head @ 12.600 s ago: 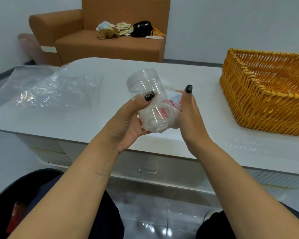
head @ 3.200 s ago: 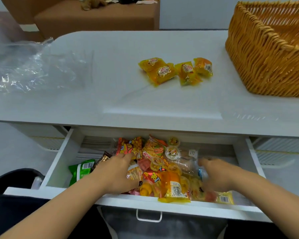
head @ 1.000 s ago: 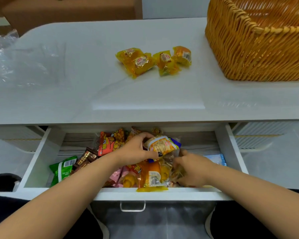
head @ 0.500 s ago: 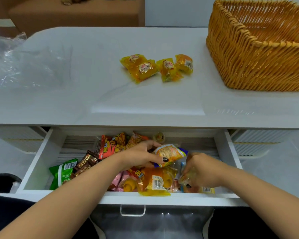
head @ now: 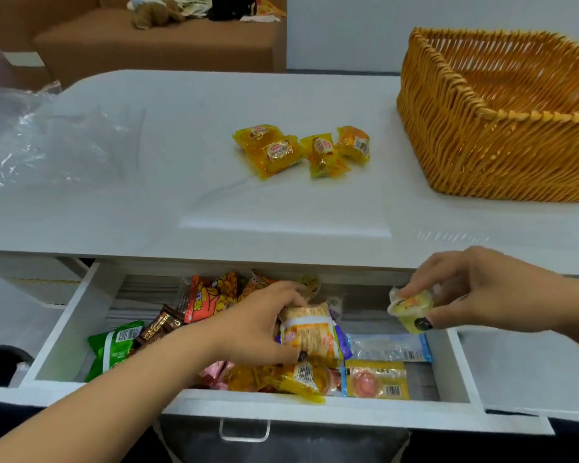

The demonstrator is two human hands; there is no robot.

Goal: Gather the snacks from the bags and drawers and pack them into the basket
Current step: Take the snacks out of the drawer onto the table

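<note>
The white drawer point(head: 61, 332) stands pulled open under the table, full of snack packets. My left hand point(head: 258, 324) grips an orange-and-white snack packet point(head: 310, 335) over the pile in the drawer. My right hand point(head: 482, 292) pinches a small yellow jelly cup point(head: 410, 309) above the drawer's right end. Several yellow snack packets point(head: 301, 150) lie on the white table point(head: 181, 195). The orange wicker basket point(head: 482, 152) sits at the table's right; no snacks show in the part of its inside that I see.
Crumpled clear plastic bags point(head: 47, 145) lie at the table's left. A brown sofa point(head: 161, 41) with a soft toy and a black bag stands behind. In the drawer lie a green packet point(head: 114, 349), a brown chocolate packet point(head: 157, 327) and red packets point(head: 211, 295).
My right hand has lifted out of the snack pile to the right, holding the jelly cup. My left hand still holds the orange-and-white packet over the drawer.
</note>
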